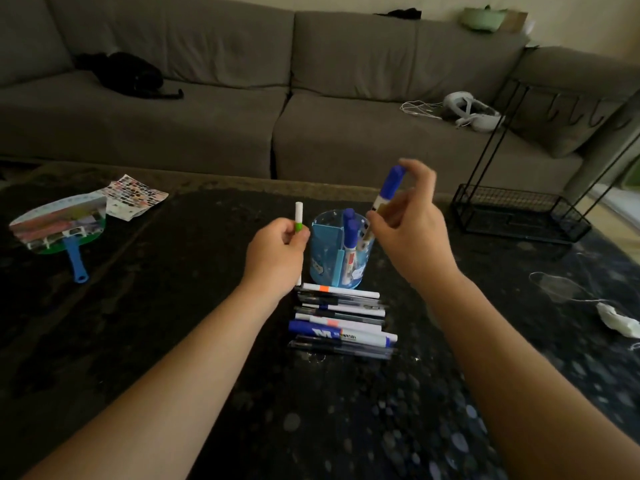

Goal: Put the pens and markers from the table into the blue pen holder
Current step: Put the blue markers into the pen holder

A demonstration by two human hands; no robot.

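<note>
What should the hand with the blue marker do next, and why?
Probably lower it. The right hand holds the blue-capped marker tilted, just above the blue pen holder, its lower end near the rim. Easing it down into the open cup beside the two markers already standing there looks like the next step.

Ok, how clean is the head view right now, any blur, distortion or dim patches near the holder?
Head view: right hand and its blue-capped marker are motion-smeared; left hand with the white pen is sharper. The wide lens bows the sofa and table edge. Light is dim, so the dark table hides detail; the blue pen holder reads clearly.
</note>
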